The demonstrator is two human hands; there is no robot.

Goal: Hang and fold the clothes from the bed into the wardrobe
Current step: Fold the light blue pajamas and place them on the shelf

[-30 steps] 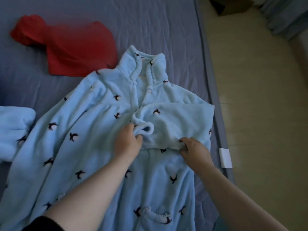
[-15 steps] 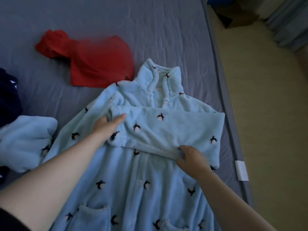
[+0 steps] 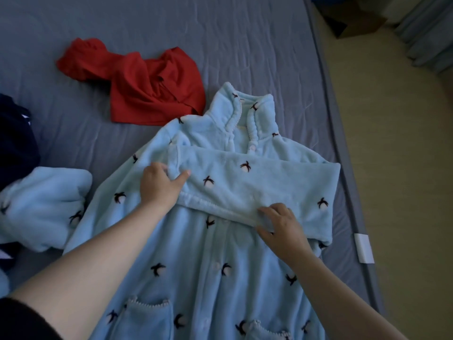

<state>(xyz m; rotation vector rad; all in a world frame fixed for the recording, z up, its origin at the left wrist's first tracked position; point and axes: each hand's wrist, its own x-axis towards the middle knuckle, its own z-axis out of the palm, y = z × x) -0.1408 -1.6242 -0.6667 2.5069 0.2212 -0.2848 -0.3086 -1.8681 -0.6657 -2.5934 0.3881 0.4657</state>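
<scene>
The light blue fleece robe with dark bird motifs (image 3: 220,271) lies flat near the bed's (image 3: 245,33) right edge, one sleeve (image 3: 264,182) folded across its chest. The left hand's (image 3: 159,186) fingers pinch the cuff (image 3: 175,165). The right hand's (image 3: 282,225) curled fingers grip the sleeve's lower edge.

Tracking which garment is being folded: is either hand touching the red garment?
No, the left hand and right hand are both on the blue robe, and the red garment lies beyond them on the bed.

A home bedroom: a bed (image 3: 245,33) with a grey-blue sheet, a fleece robe (image 3: 208,266) under the left grip (image 3: 160,186) and right grip (image 3: 282,229), curtains (image 3: 429,28) far to their right.
</scene>
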